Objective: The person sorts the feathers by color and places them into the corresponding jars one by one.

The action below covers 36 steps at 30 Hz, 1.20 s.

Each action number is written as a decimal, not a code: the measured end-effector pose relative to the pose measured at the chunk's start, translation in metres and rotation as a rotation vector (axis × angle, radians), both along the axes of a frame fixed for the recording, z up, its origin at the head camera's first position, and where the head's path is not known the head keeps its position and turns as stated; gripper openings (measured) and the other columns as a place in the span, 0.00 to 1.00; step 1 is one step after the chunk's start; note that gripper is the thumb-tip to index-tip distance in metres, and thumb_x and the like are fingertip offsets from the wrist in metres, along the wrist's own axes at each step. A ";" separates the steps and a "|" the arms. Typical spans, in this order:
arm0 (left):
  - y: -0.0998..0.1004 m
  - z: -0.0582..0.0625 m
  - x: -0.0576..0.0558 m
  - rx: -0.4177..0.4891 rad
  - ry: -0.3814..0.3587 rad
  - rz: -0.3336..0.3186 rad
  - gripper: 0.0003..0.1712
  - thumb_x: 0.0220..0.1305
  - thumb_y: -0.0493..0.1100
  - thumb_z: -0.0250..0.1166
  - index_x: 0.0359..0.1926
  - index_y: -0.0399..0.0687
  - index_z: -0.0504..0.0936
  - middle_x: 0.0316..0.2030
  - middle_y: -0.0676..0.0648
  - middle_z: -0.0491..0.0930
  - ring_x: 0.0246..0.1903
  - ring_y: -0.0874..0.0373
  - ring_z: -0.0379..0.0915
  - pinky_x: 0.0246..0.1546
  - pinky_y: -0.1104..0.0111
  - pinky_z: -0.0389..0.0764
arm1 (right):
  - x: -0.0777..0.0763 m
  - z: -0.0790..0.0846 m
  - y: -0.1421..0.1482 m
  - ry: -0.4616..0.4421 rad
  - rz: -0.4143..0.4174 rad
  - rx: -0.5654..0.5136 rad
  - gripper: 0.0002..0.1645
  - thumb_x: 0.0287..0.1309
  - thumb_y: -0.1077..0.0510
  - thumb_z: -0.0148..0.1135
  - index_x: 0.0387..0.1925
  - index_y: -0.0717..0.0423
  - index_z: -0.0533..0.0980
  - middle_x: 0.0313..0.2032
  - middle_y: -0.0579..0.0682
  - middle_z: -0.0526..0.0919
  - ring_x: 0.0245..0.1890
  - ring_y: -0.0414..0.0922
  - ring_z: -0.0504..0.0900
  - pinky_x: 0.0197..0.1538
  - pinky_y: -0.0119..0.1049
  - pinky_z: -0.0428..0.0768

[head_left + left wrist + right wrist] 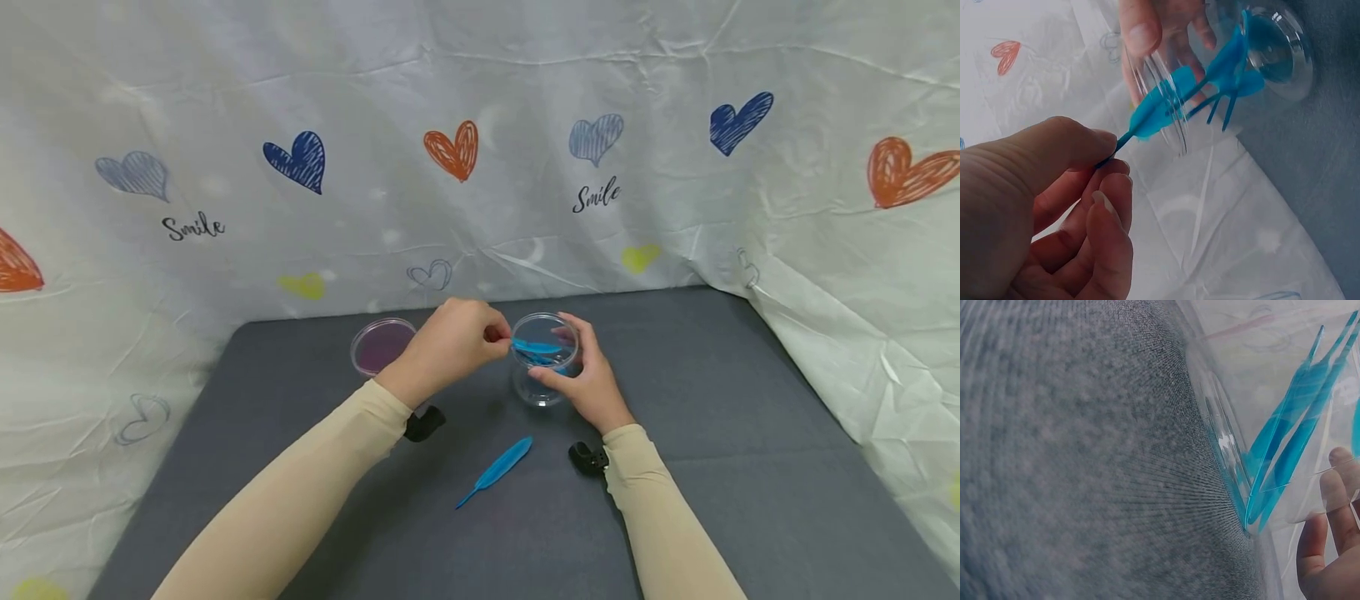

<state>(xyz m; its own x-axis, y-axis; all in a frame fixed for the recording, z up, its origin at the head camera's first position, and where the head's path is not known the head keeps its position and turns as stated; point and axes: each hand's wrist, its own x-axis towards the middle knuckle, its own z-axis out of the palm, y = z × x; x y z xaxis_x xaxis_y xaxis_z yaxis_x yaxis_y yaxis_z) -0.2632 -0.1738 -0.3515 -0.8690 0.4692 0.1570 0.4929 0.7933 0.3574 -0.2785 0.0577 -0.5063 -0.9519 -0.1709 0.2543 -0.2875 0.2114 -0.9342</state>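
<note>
Between thumb and forefinger, my left hand pinches the thin quill of a blue feather. The feather's broad end reaches in through the mouth of a clear jar. My right hand grips the jar around its upper side, thumb in front and fingers behind. Several more blue feathers stand inside, their broad ends down near the jar's base and quills pointing up. Another blue feather lies on the dark cloth in front of the jar, quill toward me.
A round clear-rimmed lid or dish, purplish inside, lies on the table beyond my left forearm, partly hidden by it. A white curtain printed with hearts hangs behind the table's back edge. Dark straps show at both wrists.
</note>
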 end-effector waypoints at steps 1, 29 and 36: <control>0.002 -0.001 0.000 -0.004 0.006 -0.003 0.05 0.72 0.40 0.71 0.39 0.51 0.93 0.35 0.54 0.89 0.30 0.62 0.81 0.38 0.65 0.86 | 0.000 0.000 0.000 -0.001 0.002 -0.002 0.53 0.63 0.45 0.80 0.80 0.24 0.58 0.75 0.45 0.72 0.75 0.49 0.71 0.72 0.59 0.73; 0.021 -0.023 -0.012 -0.026 0.003 -0.012 0.09 0.72 0.45 0.74 0.47 0.48 0.94 0.42 0.50 0.92 0.40 0.58 0.88 0.45 0.63 0.90 | -0.003 -0.001 -0.002 -0.008 -0.007 0.019 0.54 0.64 0.47 0.79 0.82 0.29 0.56 0.76 0.48 0.71 0.79 0.50 0.67 0.75 0.62 0.68; 0.013 -0.024 -0.010 -0.003 0.040 -0.008 0.10 0.73 0.46 0.73 0.49 0.49 0.95 0.42 0.51 0.92 0.40 0.60 0.87 0.44 0.64 0.90 | -0.001 -0.001 -0.001 -0.001 -0.010 0.019 0.54 0.63 0.43 0.79 0.81 0.25 0.57 0.75 0.44 0.72 0.78 0.48 0.68 0.74 0.59 0.69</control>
